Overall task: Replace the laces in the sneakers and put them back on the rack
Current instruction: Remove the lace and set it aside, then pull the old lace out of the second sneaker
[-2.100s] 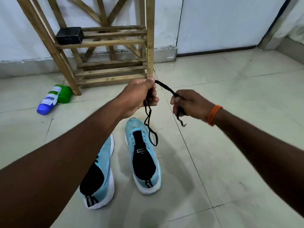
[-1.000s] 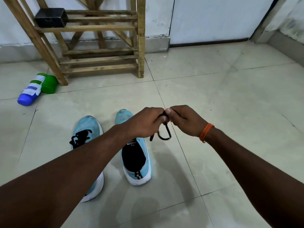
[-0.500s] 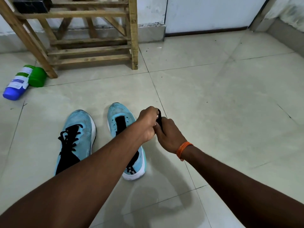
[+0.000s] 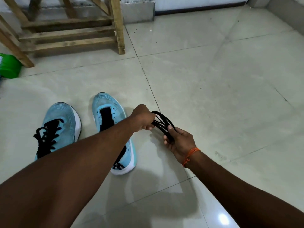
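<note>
Wooden rack (image 4: pixel 70 35) stands well beyond the fingers, against the wall. Two blue sneakers sit on the tiles left of them: the laced sneaker (image 4: pixel 64 116) farther off, the unlaced sneaker (image 4: pixel 107 102) just beside the left hand (image 4: pixel 143 119). That hand and the right hand (image 4: pixel 179 142) both curl their fingers around a bunched black lace (image 4: pixel 158 127) stretched between them. Pulling the loops apart carelessly could knot them; a loose grip could let an end slip out.

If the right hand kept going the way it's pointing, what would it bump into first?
Probably the left hand, gripping the same black shoelace just ahead of the right hand; the unlaced blue sneaker lies beyond. Depth is hard to judge.
</note>
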